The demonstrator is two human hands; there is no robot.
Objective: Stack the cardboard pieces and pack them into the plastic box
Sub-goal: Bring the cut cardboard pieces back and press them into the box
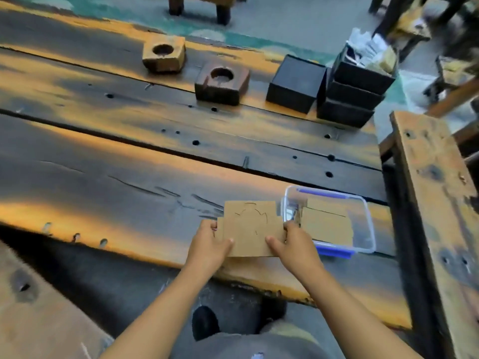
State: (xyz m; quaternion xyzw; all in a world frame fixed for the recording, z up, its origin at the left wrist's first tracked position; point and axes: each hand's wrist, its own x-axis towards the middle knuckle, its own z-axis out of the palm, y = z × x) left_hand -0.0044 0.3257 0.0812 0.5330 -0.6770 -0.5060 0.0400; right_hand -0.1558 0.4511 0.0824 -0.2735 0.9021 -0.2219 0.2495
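Note:
A flat brown cardboard piece (pixel 251 228) with cut lines on its face is held just above the table's near edge. My left hand (pixel 210 242) grips its left side and my right hand (pixel 290 243) grips its right side, thumbs on top. Whether it is one piece or a thin stack, I cannot tell. Directly to the right stands the clear plastic box (pixel 369 224) with blue clips, open, with more cardboard pieces (pixel 326 225) lying flat inside. The held cardboard's right edge almost touches the box's left wall.
Two wooden blocks with round holes (pixel 163 53) (pixel 222 82) sit at the far side of the dark plank table (pixel 129 161). Black boxes (pixel 296 82) and a stack of black trays with papers (pixel 355 84) stand far right. A wooden bench (pixel 438 193) borders the right.

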